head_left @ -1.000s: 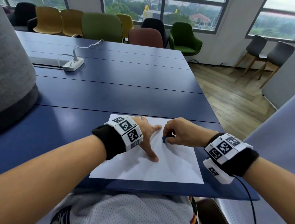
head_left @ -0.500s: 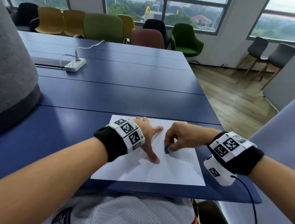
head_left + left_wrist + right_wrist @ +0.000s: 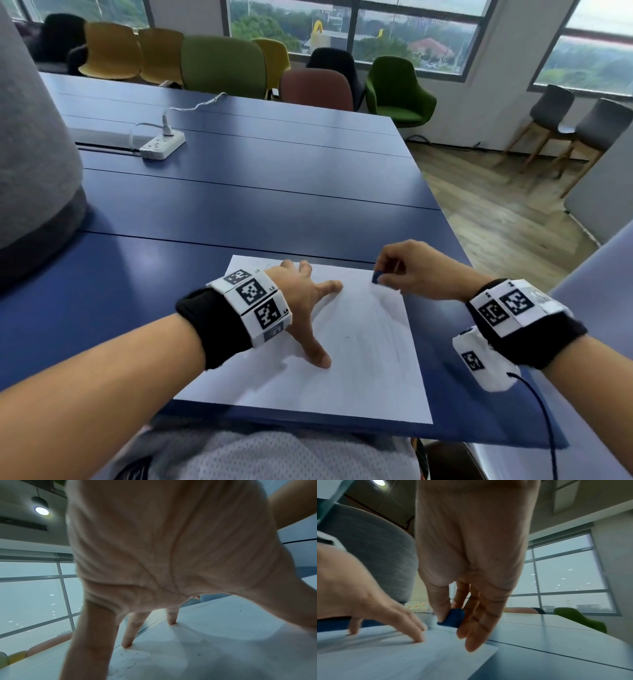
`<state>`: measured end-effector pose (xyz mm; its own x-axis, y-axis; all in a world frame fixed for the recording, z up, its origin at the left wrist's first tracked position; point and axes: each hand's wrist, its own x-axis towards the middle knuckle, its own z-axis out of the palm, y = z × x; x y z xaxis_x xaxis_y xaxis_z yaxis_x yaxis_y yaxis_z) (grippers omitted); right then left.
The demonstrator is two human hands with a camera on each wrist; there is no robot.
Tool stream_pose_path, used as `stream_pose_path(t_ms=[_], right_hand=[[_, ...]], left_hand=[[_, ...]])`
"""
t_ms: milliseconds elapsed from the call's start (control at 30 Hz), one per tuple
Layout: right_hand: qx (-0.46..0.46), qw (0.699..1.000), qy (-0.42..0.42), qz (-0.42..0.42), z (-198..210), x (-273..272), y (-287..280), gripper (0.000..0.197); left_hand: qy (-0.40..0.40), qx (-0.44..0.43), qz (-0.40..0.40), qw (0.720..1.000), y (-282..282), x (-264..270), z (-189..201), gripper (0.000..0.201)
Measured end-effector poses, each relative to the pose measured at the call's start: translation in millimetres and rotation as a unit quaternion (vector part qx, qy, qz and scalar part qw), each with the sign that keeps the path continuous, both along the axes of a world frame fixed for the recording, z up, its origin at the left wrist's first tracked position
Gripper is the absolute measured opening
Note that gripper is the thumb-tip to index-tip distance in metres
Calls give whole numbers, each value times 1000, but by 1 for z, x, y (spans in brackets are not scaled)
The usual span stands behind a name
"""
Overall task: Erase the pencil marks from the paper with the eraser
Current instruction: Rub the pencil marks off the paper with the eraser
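Our right hand (image 3: 407,270) had carried the pinched blue eraser (image 3: 376,277) from mid-sheet up to the paper (image 3: 342,387)'s far right edge, apparently lifted; our left hand (image 3: 305,298) stayed spread, pressing the paper. We judged that patch finished.

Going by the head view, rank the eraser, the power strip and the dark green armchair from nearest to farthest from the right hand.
1. eraser: pinched in the right hand itself, above the paper's far right corner.
2. power strip: far left on the table.
3. dark green armchair: beyond the table's far end, by the window.
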<state>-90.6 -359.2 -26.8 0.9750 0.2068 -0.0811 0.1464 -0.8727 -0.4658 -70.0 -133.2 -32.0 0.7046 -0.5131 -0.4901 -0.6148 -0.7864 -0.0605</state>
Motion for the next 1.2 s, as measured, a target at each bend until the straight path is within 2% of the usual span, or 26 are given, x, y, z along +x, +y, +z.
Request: stream_pose_path(t_ms=[100, 233, 433, 567, 700, 833, 900, 1033, 1200], right_hand=[[-8, 1000, -6, -26, -3, 7, -3, 4], [-50, 999, -1, 1, -12, 13, 8, 7], [-55, 998, 10, 36, -11, 29, 16, 6], [-64, 995, -8, 75, -12, 38, 27, 7], [-77, 992, -31, 93, -15, 46, 34, 9], [-80, 986, 36, 140, -6, 44, 30, 11], [-100, 982, 57, 149, -1, 47, 31, 10], [-108, 988, 0, 114, -6, 51, 37, 11], [-95, 982, 88, 139, 0, 42, 30, 9]], left_hand=[[-2, -1, -3, 1000, 0, 3, -1, 128], [-7, -11, -14, 1000, -3, 8, -6, 121], [1, -58, -30, 998, -7, 10, -10, 102], [-7, -57, -25, 998, -6, 12, -14, 126], [-8, -47, -14, 999, -6, 13, -11, 132], [-5, -46, -12, 999, -7, 15, -13, 139], [-4, -49, -14, 999, -7, 14, -12, 136], [-9, -57, -31, 998, -6, 15, -14, 128], [-10, -47, -26, 999, -7, 14, -12, 124]])
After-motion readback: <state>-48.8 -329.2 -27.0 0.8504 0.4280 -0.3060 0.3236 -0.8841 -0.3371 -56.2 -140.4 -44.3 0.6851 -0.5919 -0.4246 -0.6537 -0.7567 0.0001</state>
